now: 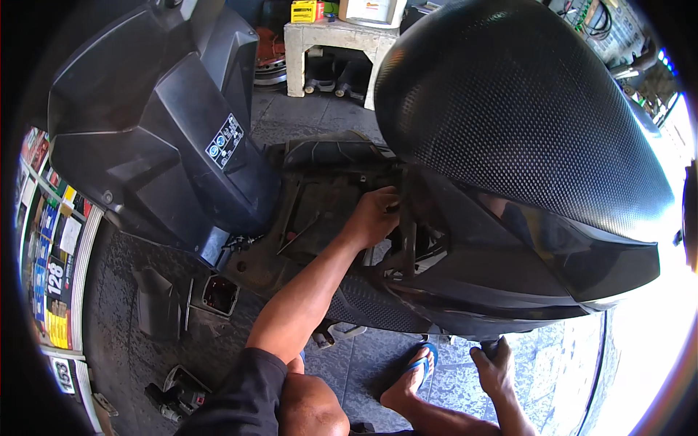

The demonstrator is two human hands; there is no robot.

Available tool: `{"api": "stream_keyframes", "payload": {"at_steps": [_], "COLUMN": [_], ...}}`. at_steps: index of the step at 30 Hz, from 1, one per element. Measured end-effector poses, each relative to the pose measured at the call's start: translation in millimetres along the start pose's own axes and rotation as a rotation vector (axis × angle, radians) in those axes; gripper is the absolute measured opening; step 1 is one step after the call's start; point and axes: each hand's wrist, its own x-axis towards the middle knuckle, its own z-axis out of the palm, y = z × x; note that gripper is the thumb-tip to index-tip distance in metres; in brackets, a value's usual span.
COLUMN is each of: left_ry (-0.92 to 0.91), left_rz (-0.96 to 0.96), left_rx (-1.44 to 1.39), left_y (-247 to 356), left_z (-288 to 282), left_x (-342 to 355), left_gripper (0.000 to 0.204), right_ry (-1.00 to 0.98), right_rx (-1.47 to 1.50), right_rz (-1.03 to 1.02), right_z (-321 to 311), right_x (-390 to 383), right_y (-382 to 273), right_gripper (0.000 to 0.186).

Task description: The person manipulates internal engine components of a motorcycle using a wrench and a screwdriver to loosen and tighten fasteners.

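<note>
A black scooter with a textured seat (523,123) stands across the view, its floorboard (291,254) uncovered. My left hand (374,216) reaches into the opening in front of the seat, beside the dark side panel (494,269). Its fingers are curled, and the tips go out of sight among the frame parts, so what they grip is hidden. Lower right, below the scooter's side, my right hand (496,367) is closed around a dark handle-like piece (491,346). The far end of that piece disappears under the bodywork.
The black front leg shield (145,109) rises on the left. A loose dark cover (158,305) and a power tool (178,396) lie on the tiled floor. Behind the scooter stands a low bench (331,40) bearing a yellow box (305,11). Shelves of packages (58,254) line the left.
</note>
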Motion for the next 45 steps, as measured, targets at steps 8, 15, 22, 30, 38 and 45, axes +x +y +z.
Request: {"api": "stream_keyframes", "payload": {"at_steps": [8, 15, 22, 30, 38, 45], "left_ry": [-0.092, -0.038, -0.005, 0.015, 0.002, 0.007], "left_rz": [0.005, 0.071, 0.102, 0.141, 0.099, 0.068], "left_rx": [0.156, 0.247, 0.237, 0.254, 0.256, 0.251], "left_y": [-0.6, -12.9, -17.3, -17.7, -15.0, -13.9], "left_z": [-5.2, -4.6, -1.6, 0.0, -0.6, -3.8], "left_x": [1.3, 2.9, 3.1, 1.9, 3.0, 0.2], "left_gripper": [0.022, 0.025, 0.026, 0.025, 0.025, 0.030], "right_ry": [0.015, -0.004, -0.001, -0.036, -0.009, -0.016], "right_rx": [0.151, 0.270, 0.280, 0.306, 0.258, 0.226], "right_rz": [-0.004, -0.028, -0.010, 0.119, -0.019, -0.016], "right_z": [9.5, 15.1, 14.8, 11.4, 13.6, 13.3], "right_x": [0.9, 5.9, 6.6, 1.8, 7.2, 6.4], "right_y": [18.2, 44.9, 42.9, 29.0, 44.1, 42.5], "right_gripper": [0.031, 0.021, 0.025, 0.037, 0.027, 0.027]}}
